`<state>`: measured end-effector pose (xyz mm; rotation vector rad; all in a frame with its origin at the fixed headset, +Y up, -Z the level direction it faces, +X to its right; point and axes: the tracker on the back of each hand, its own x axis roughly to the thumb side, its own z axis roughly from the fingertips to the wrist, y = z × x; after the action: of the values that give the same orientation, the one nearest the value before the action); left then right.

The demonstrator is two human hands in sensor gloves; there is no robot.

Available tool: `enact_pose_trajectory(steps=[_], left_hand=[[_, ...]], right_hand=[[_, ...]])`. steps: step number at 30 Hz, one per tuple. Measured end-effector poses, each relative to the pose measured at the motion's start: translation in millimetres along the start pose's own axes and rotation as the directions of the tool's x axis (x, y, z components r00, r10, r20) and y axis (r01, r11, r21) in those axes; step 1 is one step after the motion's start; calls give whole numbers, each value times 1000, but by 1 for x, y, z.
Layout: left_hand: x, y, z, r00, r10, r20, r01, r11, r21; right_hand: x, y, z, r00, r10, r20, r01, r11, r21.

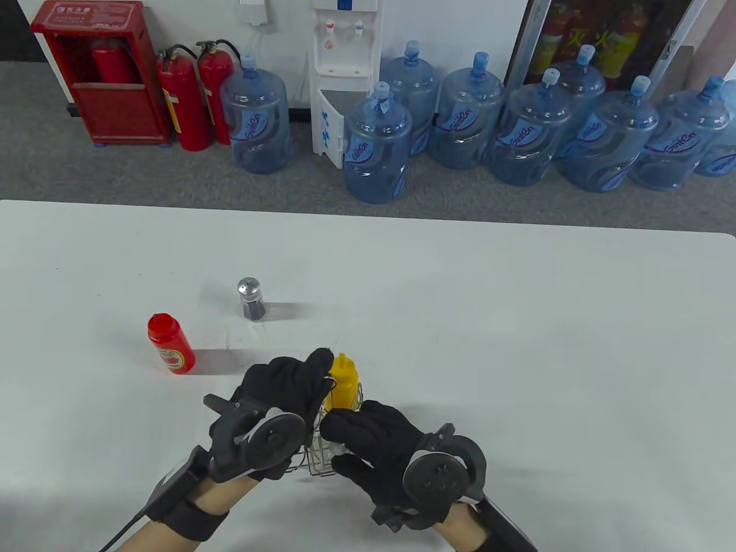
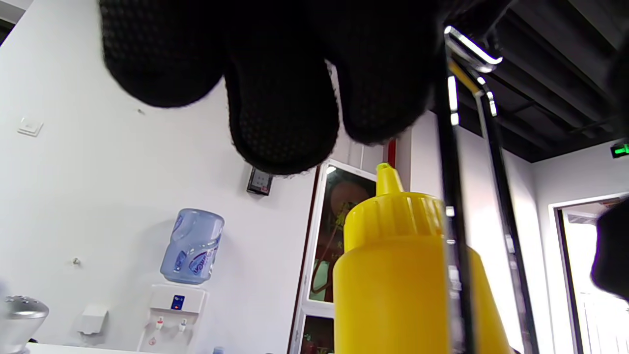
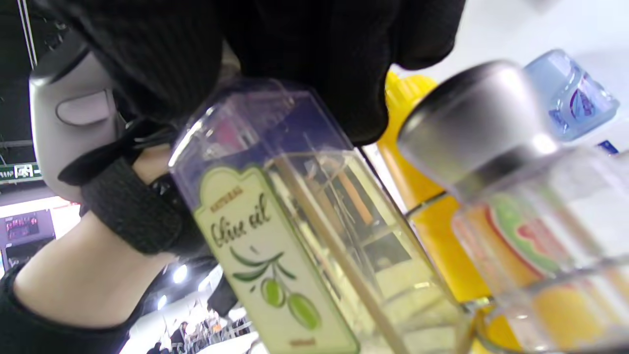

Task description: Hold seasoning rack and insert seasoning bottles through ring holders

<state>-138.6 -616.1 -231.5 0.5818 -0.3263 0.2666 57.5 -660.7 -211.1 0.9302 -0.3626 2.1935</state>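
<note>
White tabletop is seen, water jugs (image 1: 256, 118) lined behind. From the left: a red sauce bottle (image 1: 171, 344) and a shaker (image 1: 250, 299) stand loose. The left hand (image 1: 276, 402) grips the light, tippable wire rack (image 1: 322, 454) holding a yellow bottle (image 1: 343, 382). The right hand (image 1: 374, 448) grips a slippery olive oil bottle (image 3: 275, 236); its flat sides are judged the best hold.

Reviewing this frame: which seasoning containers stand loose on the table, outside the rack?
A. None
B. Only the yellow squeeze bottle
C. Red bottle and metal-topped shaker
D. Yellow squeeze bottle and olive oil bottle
C: the red bottle and the shaker stand apart on the table, while the yellow bottle sits in the rack between the hands.
</note>
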Motion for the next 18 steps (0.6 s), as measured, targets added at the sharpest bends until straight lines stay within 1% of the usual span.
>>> enact_pose_trajectory(steps=[1,3,4,5,6,7,9,11,15,16,18], left_hand=[[1,0,0,1000,4,5,-4,1000,1],[4,0,1,1000,6,13,-6,1000,-7],[5,0,3,1000,4,20,-4,1000,-2],[8,-2,3,999,-3,34,4,1000,-4],[10,-2,4,999,-12,48,12,1000,-4],[12,-3,5,998,-13,56,14,1000,-6],[16,-4,7,998,-11,70,11,1000,-8],[22,-3,10,996,-13,87,13,1000,5],[33,0,17,990,-37,137,28,997,67],[36,2,18,988,-35,153,22,996,86],[42,3,22,984,-44,173,27,994,103]], right_hand=[[1,0,1,999,48,2,-48,999,1],[6,-8,4,974,223,35,-217,968,-128],[8,-13,4,959,281,43,-271,949,-160],[9,-21,5,948,316,35,-302,930,-211],[8,-28,6,947,320,23,-303,917,-260],[6,-34,5,952,307,-5,-296,916,-272],[2,-40,3,953,297,-60,-302,919,-253],[-4,-40,1,935,337,-107,-352,911,-213],[-11,-30,-1,933,341,-119,-356,923,-148],[-11,-28,0,934,336,-118,-351,926,-141],[-9,-28,0,938,327,-119,-343,926,-160]])
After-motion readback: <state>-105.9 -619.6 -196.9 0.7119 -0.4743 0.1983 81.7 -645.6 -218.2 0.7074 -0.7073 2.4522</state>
